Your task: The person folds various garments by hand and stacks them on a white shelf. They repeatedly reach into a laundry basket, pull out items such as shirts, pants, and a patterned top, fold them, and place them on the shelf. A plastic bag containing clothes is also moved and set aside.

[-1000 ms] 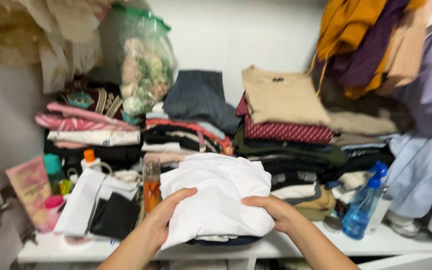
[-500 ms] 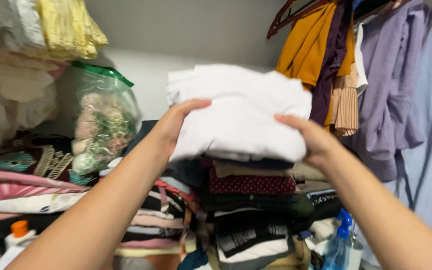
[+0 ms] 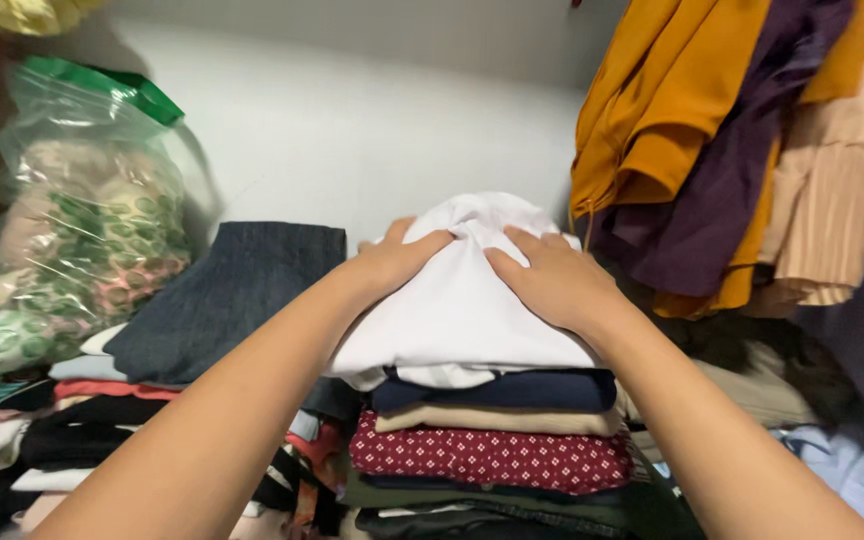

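White folded cloth [image 3: 462, 310] lies on top of the clothes stack [image 3: 492, 450], over a navy layer [image 3: 497, 390]. Left hand [image 3: 397, 260] and right hand [image 3: 552, 280] lie flat on it, fingers spread, pressing, not gripping. Denim piece [image 3: 232, 295] just left, plastic bag [image 3: 77, 220] further left, hanging garments [image 3: 692, 150] right.

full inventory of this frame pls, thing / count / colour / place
folded white garment: 1, white, top of the middle stack, under both hands
folded clothes below it: several, navy, beige, red patterned, dark green, middle stack
denim piece: 1, dark blue, top of the left stack
plastic bag: 1, clear with green top, far left
hanging clothes: several, mustard, purple, peach, right
back wall: white
left hand: 1, pressing on the white garment
right hand: 1, pressing on the white garment
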